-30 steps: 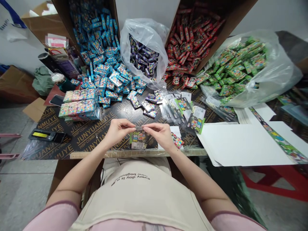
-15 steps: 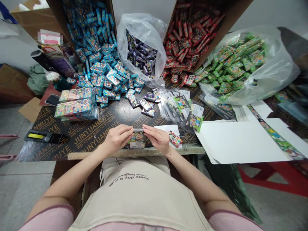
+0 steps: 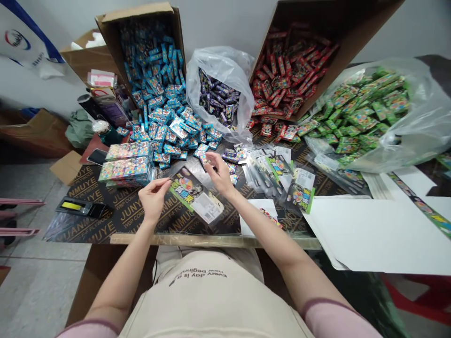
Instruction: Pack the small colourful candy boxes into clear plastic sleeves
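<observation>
My left hand point(image 3: 154, 197) pinches the upper left corner of a flat printed plastic bag point(image 3: 188, 188), black and green with a white label panel, which lies slantwise over the table. My right hand point(image 3: 220, 172) is past the bag's upper right side, its fingers apart and slightly bent. Close to those fingertips lies a small blue box point(image 3: 201, 150); whether they touch it, I cannot tell. Small purple boxes point(image 3: 230, 153) lie just right of the right hand. Nothing shows in the right hand.
Heaped blue boxes point(image 3: 158, 124) spill from a carton. A bag of purple boxes point(image 3: 218, 101), a carton of red boxes point(image 3: 278, 84) and a bag of green boxes point(image 3: 366, 110) stand behind. More printed bags point(image 3: 271, 169), wrapped stacks point(image 3: 125, 164), a tape dispenser point(image 3: 82, 206) and white sheets point(image 3: 380, 230) surround the work spot.
Both hands were together at the table's front edge, holding the printed bag's edge. Now the left has moved left with its corner, and the right has let go and moved forward.
</observation>
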A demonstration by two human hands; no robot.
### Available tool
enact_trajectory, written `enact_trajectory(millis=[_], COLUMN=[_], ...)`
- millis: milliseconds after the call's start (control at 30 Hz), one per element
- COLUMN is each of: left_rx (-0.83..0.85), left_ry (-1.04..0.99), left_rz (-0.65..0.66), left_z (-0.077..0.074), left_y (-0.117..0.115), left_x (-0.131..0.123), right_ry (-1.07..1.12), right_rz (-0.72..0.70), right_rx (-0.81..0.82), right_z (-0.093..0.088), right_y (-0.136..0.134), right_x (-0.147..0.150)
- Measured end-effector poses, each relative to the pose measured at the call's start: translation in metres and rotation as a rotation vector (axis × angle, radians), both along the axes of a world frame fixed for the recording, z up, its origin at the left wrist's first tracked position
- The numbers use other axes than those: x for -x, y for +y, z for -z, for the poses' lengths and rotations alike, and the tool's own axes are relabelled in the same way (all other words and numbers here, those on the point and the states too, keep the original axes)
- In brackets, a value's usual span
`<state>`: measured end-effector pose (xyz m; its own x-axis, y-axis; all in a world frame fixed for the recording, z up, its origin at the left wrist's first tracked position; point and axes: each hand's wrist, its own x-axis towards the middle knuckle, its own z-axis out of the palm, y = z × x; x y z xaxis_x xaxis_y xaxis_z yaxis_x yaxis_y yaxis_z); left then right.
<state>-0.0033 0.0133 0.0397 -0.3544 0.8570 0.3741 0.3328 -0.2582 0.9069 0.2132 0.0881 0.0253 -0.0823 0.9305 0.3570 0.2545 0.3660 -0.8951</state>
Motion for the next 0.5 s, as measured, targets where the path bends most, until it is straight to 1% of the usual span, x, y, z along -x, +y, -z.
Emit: enact_trajectory(millis=[33, 133, 200, 233, 333, 400, 433, 500], left_rx=[0.010, -0.013, -0.031, -0.032, -0.006, 0.046, 0.090, 0.214], left_ry=[-0.019, -0.022, -0.007, 0.026, 0.180, 0.237, 0.215, 0.102], left_rz=[-0.044, -0.102, -0.118, -0.125, -0.145, -0.124, -0.098, -0.023], left_z=[0.011, 0.044, 0.059, 0.063, 0.067, 0.065, 0.063, 0.059], left_y=[-0.002, -0.017, -0.031, -0.037, -0.048, -0.045, -0.040, -0.028], left_x=[0.010, 0.037, 0.049, 0.052, 0.053, 0.044, 0.037, 0.019], right_ry=[-0.165, -0.634, -0.827, -0.887, -0.970, -0.978, -0.964, -0.883], right_rz=[0.042, 0.114, 0.121, 0.123, 0.131, 0.134, 0.138, 0.133], right_rx=[-0.016, 0.072, 0.135, 0.150, 0.150, 0.135, 0.124, 0.085], right_z=[0.004, 0.024, 0.038, 0.044, 0.053, 0.053, 0.051, 0.045], right_y=[0.023, 0.083, 0.110, 0.120, 0.137, 0.139, 0.136, 0.121], right_x=[0.002, 0.006, 0.010, 0.013, 0.020, 0.025, 0.027, 0.032])
